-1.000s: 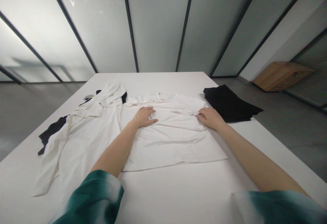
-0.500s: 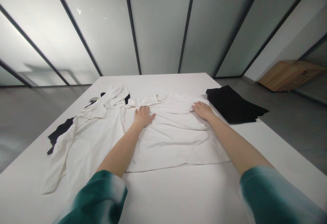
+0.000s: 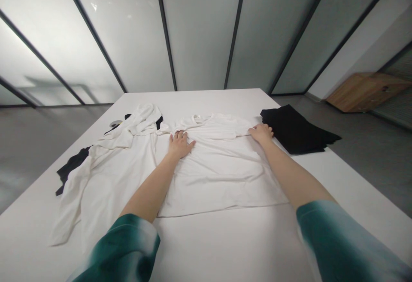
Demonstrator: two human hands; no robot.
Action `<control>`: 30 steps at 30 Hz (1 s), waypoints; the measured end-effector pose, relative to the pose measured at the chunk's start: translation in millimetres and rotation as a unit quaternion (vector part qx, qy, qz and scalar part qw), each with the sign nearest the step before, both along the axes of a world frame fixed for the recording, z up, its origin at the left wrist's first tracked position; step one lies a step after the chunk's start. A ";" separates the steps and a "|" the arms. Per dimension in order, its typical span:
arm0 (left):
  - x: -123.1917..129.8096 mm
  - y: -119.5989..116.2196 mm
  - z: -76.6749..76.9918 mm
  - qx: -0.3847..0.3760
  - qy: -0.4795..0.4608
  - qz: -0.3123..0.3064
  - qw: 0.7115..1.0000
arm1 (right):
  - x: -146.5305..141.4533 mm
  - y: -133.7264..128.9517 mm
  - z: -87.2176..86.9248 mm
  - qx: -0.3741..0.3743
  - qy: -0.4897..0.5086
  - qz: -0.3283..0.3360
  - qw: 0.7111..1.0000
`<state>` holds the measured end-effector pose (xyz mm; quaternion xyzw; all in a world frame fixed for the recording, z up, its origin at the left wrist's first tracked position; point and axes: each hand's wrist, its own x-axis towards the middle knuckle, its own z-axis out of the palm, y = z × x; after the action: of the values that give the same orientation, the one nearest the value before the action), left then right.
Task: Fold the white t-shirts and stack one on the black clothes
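Observation:
My left hand [image 3: 180, 144] lies flat on a white T-shirt [image 3: 219, 179], near its crumpled collar, with the fingers spread. My right hand [image 3: 261, 133] rests at the far right edge of the same shirt, on a fold of the cloth. Its fingers do not clearly pinch anything. The shirt lies face up and wrinkled, its upper part folded over. To its left is a second white garment [image 3: 116, 192], loosely bunched, with a long sleeve or flap trailing toward me.
Black cloth [image 3: 74, 164] shows beneath the left garment, and a folded black stack [image 3: 296, 131] lies at the right. A small round silver object [image 3: 115, 123] sits on the white table [image 3: 225, 247]. Grey floor surrounds the table, with a wooden box [image 3: 367, 93] far right.
My right hand has slid farther away from me along the shirt's right edge. My left hand stays nearly in place, and the view has shifted slightly.

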<state>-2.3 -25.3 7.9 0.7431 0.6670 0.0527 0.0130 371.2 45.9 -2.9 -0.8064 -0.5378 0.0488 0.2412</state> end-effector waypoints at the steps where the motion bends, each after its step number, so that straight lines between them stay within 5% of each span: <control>1: -0.1 0.2 -0.2 0.001 0.000 0.000 1.000 | -0.7 3.1 1.7 0.009 0.032 0.015 0.999; 5: 0.0 0.3 -1.2 0.002 -0.003 0.006 1.000 | -9.3 12.2 6.7 0.074 0.252 0.064 0.963; 10: 0.8 -1.3 0.5 0.004 -0.004 0.005 1.000 | -23.2 19.3 16.5 0.164 0.525 0.079 0.831; 12: 1.1 -1.8 1.6 0.000 -0.005 0.005 1.000 | -23.3 22.2 22.5 0.182 0.556 0.070 0.808; 16: 1.2 -1.9 2.6 -0.005 -0.008 0.006 1.000 | -6.6 24.2 29.7 0.168 0.469 -0.009 0.867; 21: 0.8 -1.4 2.5 -0.004 -0.006 0.002 1.000 | 23.8 11.6 28.6 0.128 0.155 -0.024 0.979; 25: 1.0 -1.5 2.7 -0.003 -0.005 0.000 1.000 | 15.1 -4.5 24.2 0.126 -0.011 0.113 0.985; 30: 1.9 -2.1 4.7 -0.010 0.004 -0.003 1.000 | -28.1 -21.4 8.3 -0.035 -0.134 0.228 0.964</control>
<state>-0.4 -27.4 12.6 0.7452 0.6652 0.0429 0.0177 343.1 24.5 5.4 -0.6692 -0.7331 0.0132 0.1210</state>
